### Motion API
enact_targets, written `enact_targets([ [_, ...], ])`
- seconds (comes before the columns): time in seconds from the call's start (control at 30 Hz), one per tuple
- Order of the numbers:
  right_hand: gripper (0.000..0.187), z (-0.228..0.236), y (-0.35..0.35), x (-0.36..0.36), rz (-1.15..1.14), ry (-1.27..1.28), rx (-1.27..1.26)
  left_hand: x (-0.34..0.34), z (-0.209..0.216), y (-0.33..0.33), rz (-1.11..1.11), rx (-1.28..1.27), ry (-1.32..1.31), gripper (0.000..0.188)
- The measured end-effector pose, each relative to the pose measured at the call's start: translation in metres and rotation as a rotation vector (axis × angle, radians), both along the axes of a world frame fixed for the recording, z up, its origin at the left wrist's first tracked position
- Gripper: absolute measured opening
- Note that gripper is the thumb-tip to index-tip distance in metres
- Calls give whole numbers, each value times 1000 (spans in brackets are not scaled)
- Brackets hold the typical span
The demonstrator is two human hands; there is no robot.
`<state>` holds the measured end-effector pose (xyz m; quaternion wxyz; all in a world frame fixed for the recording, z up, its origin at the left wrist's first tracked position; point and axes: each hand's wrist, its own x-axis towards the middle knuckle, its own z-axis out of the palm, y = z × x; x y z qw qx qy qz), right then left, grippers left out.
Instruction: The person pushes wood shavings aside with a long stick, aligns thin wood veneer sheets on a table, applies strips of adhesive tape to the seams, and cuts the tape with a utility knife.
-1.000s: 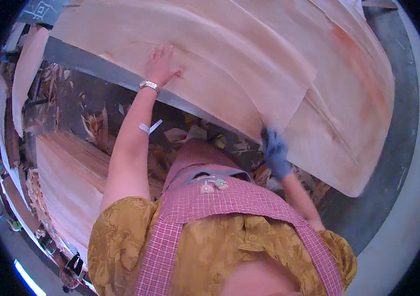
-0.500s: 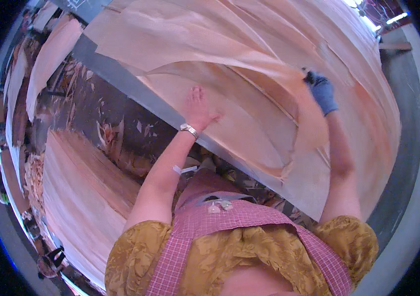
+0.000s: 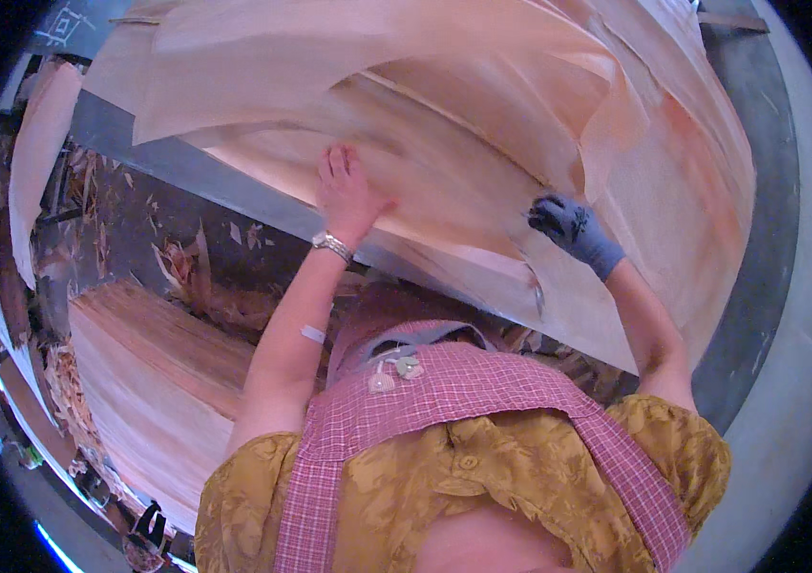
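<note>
My bare left hand (image 3: 348, 196), with a metal watch (image 3: 331, 246) at the wrist, lies flat near the close edge of a pale wood veneer sheet (image 3: 434, 181), its fingers stretched out. To the right, my right hand (image 3: 573, 229) wears a grey-blue glove with dark fingertips. Its fingers are loosely bent, pointing left over the veneer, and I see nothing held in them. Just beyond both hands, another thin veneer sheet (image 3: 329, 62) is folded back in a loose wave. A curled, torn edge (image 3: 532, 277) shows below the gloved hand.
The veneer pile rests on a grey table (image 3: 224, 186) whose near edge runs diagonally in front of me. A second stack of veneer (image 3: 153, 353) stands at the lower left. Wood scraps (image 3: 200, 277) litter the dark floor between. More sheets (image 3: 43, 162) stand at the far left.
My right hand has come away from the folded sheet, moving left and nearer to me. The fold now lies farther back. My left hand stays flat on the veneer as the view shifts.
</note>
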<state>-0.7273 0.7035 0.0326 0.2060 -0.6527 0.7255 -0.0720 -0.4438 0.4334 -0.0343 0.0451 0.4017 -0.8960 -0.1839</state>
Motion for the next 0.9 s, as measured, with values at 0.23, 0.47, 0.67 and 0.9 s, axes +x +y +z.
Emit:
enact_targets([
  [0.23, 18, 10, 136, -131, -299, 646, 402, 9, -25, -5, -65, -144, -105, 104],
  [0.47, 17, -21, 59, 24, -350, -138, -341, 9, -17, -12, -67, -102, -122, 100],
  [0.67, 27, -18, 118, 154, -212, -107, 316, 14, -24, -14, -20, -82, -194, 101],
  [0.9, 25, -30, 133, 147, -479, -105, 169, 12, -38, -23, -58, -168, -190, 103],
])
